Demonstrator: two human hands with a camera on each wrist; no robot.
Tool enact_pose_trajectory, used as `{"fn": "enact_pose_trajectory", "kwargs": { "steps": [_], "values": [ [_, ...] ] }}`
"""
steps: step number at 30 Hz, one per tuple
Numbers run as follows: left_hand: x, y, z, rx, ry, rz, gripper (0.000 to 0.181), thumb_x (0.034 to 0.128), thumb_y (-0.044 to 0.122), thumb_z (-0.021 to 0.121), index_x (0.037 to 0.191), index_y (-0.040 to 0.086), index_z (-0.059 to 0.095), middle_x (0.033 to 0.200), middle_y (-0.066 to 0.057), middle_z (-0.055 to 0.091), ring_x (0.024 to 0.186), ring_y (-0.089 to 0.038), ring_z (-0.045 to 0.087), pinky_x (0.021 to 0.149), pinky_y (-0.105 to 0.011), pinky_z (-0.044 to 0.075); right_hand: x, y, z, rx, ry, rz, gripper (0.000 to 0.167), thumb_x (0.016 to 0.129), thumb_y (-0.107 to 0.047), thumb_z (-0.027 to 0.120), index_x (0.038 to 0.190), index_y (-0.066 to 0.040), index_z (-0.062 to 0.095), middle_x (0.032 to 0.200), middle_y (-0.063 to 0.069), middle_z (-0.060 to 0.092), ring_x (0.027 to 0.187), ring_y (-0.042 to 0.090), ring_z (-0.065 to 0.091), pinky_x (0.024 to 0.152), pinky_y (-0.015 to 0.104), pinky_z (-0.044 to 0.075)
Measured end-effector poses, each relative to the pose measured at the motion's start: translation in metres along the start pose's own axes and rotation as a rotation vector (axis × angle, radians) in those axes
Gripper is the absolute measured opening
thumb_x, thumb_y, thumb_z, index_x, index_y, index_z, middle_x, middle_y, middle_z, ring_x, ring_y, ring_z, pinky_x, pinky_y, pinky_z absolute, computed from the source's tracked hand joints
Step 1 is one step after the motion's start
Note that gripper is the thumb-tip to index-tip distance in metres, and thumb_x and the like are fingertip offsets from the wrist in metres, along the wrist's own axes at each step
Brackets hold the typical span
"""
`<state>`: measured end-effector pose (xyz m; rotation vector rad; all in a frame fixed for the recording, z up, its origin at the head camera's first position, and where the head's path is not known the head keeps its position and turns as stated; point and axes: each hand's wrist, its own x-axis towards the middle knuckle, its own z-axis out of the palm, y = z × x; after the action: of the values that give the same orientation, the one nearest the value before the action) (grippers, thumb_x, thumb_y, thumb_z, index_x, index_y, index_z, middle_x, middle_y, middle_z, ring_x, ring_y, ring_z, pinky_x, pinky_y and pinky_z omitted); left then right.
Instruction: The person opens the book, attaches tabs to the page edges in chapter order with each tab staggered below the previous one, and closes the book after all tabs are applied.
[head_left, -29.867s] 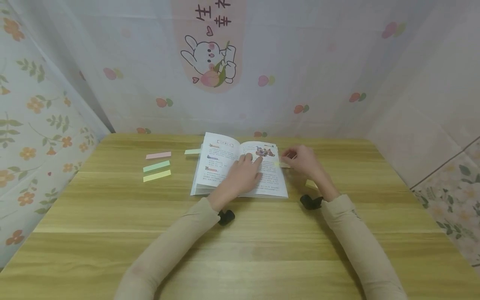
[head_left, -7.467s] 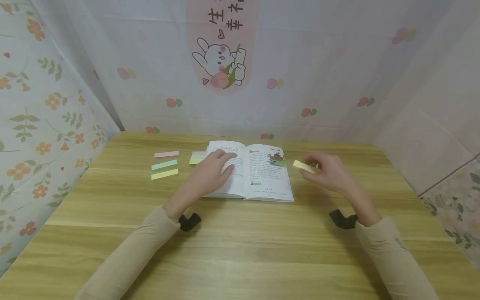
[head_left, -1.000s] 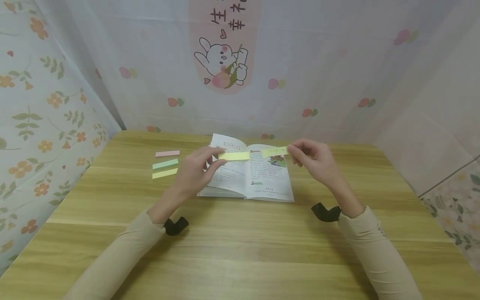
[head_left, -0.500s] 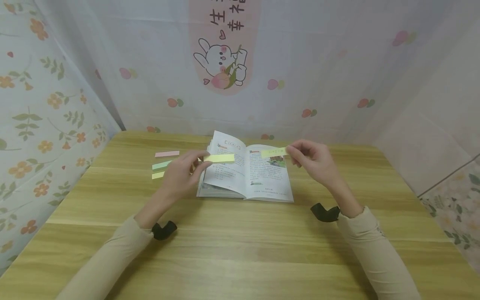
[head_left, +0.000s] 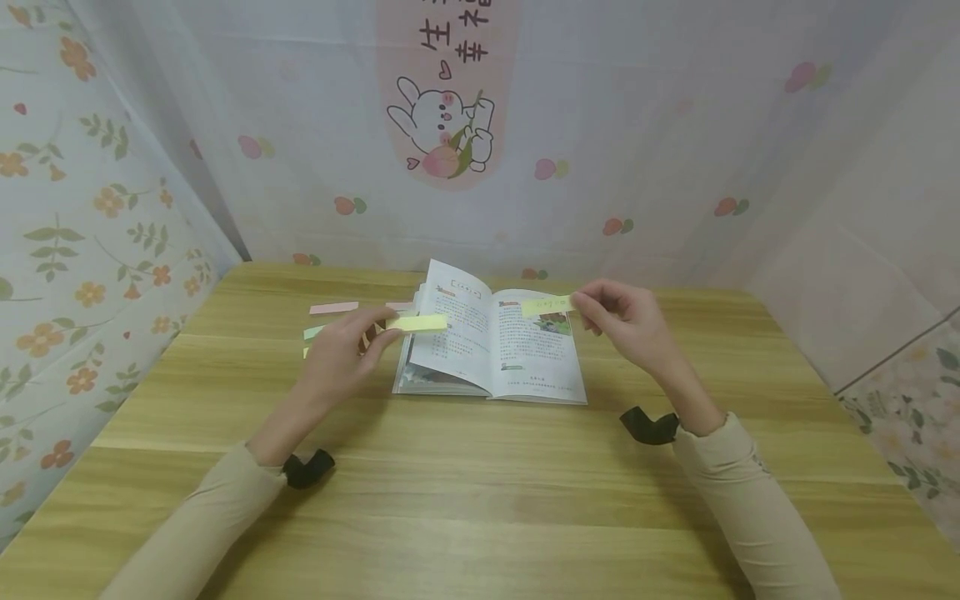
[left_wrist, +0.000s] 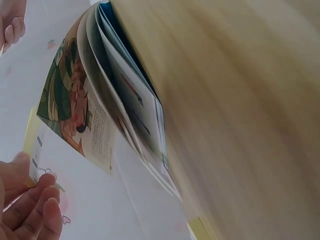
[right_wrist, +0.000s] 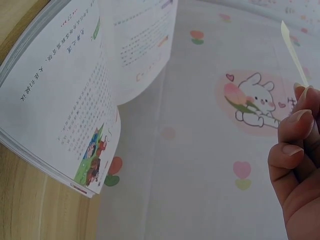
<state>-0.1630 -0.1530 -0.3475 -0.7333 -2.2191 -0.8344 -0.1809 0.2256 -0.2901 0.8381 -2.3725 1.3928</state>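
Observation:
An open book (head_left: 536,358) lies on the table, its left page (head_left: 453,321) lifted and curving up. My left hand (head_left: 337,350) pinches one end of a blank yellow sticky-note pad (head_left: 420,323) in front of that page. In the left wrist view, this pad (left_wrist: 34,142) sits between thumb and fingers. Over the right page, my right hand (head_left: 622,325) pinches the end of a yellow sticky note (head_left: 546,306) with handwriting on it. The right wrist view shows that note (right_wrist: 294,52) nearly edge-on above the fingertips.
Left of the book lie a pink strip (head_left: 334,307), a green strip (head_left: 312,332) and a yellow strip (head_left: 307,353), the last two mostly behind my left hand. A pink tab (head_left: 400,307) sticks out at the book's left edge. A printed curtain hangs behind the table.
Over the last second my left hand has moved left with the pad, away from the note, and the left page has risen. Earlier, my right hand held a yellow pad while my left pressed the page.

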Motion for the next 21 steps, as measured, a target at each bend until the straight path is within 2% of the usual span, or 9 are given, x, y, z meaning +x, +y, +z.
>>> {"fn": "enact_pose_trajectory", "kwargs": {
  "steps": [6,13,21],
  "values": [
    [-0.006,-0.006,-0.005,0.013,-0.008,-0.008,0.023,0.0843,0.0,0.079,0.105,-0.003,0.07,0.078,-0.009,0.066,0.061,-0.017,0.055,0.052,-0.028,0.046,0.0,0.002,0.0,-0.011,-0.002,0.003,0.012,0.1,-0.005,0.061,0.097,0.005,0.069,0.071,0.009,0.058,0.064,0.018,0.053,0.061,0.023,0.047],
    [-0.011,-0.011,-0.013,0.055,-0.062,-0.048,0.023,0.0866,0.003,0.078,0.107,-0.001,0.071,0.08,-0.007,0.067,0.063,-0.016,0.054,0.054,-0.029,0.046,0.0,0.003,-0.001,-0.02,-0.012,-0.004,0.013,0.101,-0.007,0.061,0.099,0.002,0.07,0.072,0.008,0.059,0.064,0.017,0.054,0.061,0.023,0.048],
    [-0.016,-0.019,-0.02,0.071,-0.058,-0.028,0.02,0.085,0.002,0.079,0.103,0.001,0.07,0.082,-0.006,0.067,0.063,-0.014,0.054,0.052,-0.029,0.044,0.0,0.004,-0.002,-0.024,-0.019,0.015,0.013,0.101,-0.009,0.062,0.099,0.001,0.07,0.073,0.008,0.059,0.065,0.017,0.054,0.062,0.023,0.049]
  ]
}}
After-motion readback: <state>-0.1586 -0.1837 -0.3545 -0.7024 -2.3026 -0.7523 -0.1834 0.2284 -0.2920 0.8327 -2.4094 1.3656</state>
